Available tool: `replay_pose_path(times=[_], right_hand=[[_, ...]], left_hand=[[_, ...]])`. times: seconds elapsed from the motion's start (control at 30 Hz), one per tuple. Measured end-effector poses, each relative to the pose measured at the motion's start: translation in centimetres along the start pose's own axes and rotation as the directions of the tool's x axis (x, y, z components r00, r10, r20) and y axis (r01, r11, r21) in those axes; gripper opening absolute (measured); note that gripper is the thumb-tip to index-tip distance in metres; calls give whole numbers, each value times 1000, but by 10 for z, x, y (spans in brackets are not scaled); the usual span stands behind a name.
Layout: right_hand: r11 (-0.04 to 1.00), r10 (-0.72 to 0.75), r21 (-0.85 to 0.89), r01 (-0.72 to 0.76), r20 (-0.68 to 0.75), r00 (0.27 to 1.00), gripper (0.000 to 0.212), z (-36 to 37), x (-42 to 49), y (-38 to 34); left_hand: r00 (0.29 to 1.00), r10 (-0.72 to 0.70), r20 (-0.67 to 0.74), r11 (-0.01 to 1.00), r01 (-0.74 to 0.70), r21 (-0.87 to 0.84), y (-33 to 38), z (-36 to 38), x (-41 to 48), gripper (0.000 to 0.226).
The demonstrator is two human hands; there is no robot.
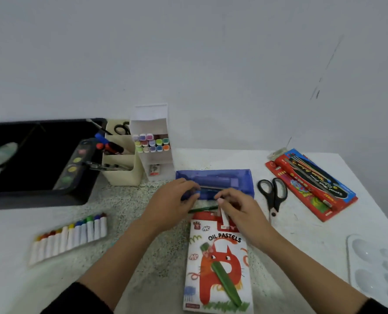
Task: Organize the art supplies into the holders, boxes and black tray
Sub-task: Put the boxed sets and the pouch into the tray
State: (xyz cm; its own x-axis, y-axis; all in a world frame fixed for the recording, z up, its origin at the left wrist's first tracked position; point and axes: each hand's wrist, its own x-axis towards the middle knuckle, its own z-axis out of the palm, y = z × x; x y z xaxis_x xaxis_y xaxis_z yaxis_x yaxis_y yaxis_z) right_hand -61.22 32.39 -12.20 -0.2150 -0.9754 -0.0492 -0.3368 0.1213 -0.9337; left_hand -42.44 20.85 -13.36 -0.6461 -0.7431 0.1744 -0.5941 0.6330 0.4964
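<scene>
I read the left hand (pixel 172 201) as curled over the near edge of the blue box (pixel 224 181). The box contents are blurred behind its tinted wall. The right hand (pixel 240 208) pinches a white stick (pixel 224 219) over the top of the oil pastels box (pixel 218 268). The black tray (pixel 41 198) holds a paint palette (pixel 75 164). The cream holder (pixel 125 177) holds scissors (pixel 121 128) and pens (pixel 109 147). The white box (pixel 156 123) holds markers (pixel 152 142). Paint tubes (pixel 70 236) lie loose on the surface (pixel 302 234).
</scene>
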Motion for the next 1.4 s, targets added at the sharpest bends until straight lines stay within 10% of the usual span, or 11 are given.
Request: replay_pose_path(times=[0.2, 0.43, 0.83, 1.4], right_hand=[[994, -94, -36, 99, 126, 988, 5, 80, 15, -27], [996, -64, -41, 76, 244, 968, 11, 176, 33, -56], [829, -235, -478, 292, 176, 956, 13, 195, 54, -46], [766, -320, -516, 384, 211, 923, 24, 186, 48, -26]], left_hand=[[975, -135, -174, 987, 149, 66, -85, -66, -98, 11], [950, -308, 57, 914, 279, 295, -158, -84, -153, 58], [999, -49, 12, 991, 47, 129, -147, -44, -117, 63], [998, -33, -49, 998, 36, 54, -152, -48, -114, 69]])
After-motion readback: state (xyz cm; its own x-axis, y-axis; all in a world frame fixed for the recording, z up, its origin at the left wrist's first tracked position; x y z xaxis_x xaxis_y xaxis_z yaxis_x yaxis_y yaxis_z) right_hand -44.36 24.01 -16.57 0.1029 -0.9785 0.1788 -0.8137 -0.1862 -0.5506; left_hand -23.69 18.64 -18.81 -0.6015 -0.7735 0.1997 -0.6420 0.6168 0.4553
